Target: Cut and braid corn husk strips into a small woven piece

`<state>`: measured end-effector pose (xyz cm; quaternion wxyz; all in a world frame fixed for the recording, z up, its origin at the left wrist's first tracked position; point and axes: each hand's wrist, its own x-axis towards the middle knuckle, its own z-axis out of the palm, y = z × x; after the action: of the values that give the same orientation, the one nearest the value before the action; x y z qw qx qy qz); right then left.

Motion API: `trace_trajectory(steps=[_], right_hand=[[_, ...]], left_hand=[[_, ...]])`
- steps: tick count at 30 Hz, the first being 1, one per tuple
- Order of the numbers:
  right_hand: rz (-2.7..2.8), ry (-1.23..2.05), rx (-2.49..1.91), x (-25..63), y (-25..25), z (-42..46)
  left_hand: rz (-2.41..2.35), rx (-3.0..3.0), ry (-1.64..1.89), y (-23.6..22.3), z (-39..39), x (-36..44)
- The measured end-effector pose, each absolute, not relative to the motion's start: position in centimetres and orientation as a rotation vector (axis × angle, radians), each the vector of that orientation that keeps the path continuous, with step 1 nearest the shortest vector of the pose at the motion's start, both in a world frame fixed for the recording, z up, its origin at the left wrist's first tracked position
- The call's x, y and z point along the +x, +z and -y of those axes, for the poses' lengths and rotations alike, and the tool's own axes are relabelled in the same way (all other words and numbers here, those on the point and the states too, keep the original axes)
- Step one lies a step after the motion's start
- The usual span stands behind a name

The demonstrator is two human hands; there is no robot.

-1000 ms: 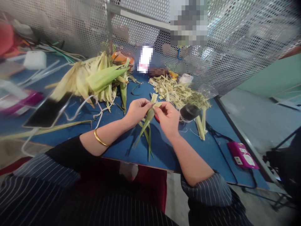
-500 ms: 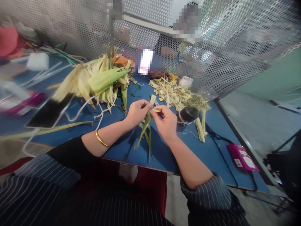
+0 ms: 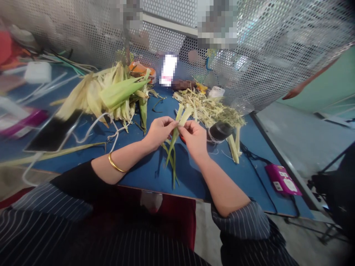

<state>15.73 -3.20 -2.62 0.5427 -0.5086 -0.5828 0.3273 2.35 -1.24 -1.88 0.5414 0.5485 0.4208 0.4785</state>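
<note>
Pale green corn husk strips (image 3: 184,116) are pinched between my two hands at the middle of the table. Two flat ends spread upward in a V above the fingertips, and narrow green tails (image 3: 172,155) hang below. My left hand (image 3: 158,132) is closed with thumb and fingers on the strips. From the other side, my right hand (image 3: 195,139) pinches the same strips, its fingertips almost touching the left ones. Small red parts (image 3: 182,139) show beneath the hands, mostly hidden; I cannot tell their kind.
Whole corn husks (image 3: 119,92) are heaped at the left, near a dark phone (image 3: 55,129) and white cable. Husk scraps (image 3: 210,107) lie behind a black thread spool (image 3: 219,132). A purple power strip (image 3: 283,180) sits right. Perforated mesh (image 3: 172,38) closes the back; another person's arm (image 3: 307,81) shows upper right.
The right-hand husk end has swung upright beside the other, so the two ends now form a V. Both hands stay together. The whole view has shifted slightly; an arm has appeared at upper right.
</note>
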Motion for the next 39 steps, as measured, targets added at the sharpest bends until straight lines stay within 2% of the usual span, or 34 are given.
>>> trace_trajectory(steps=[9,17,22,32,35,39], right_hand=[[1.581,0.367,-1.228,15.4,-2.0,4.3],[1.319,0.895,-1.164,15.3,-2.7,3.4],[1.299,0.807,-1.190,15.6,-2.9,3.1],[1.488,0.445,-1.256,15.5,-2.1,4.2],[1.450,0.553,-1.250,15.5,-2.0,4.0],[1.347,0.921,-1.191,15.2,-2.1,3.6]], left_hand=[[-1.040,1.399,1.221,-2.7,0.6,2.3],[-1.000,1.339,1.223,-2.3,0.6,2.2],[-1.002,1.308,1.086,-1.8,1.2,2.4],[-1.076,1.324,1.161,-2.4,0.7,2.5],[-1.051,1.307,1.166,-2.4,0.7,2.4],[-1.033,1.363,1.204,-2.8,0.5,2.3]])
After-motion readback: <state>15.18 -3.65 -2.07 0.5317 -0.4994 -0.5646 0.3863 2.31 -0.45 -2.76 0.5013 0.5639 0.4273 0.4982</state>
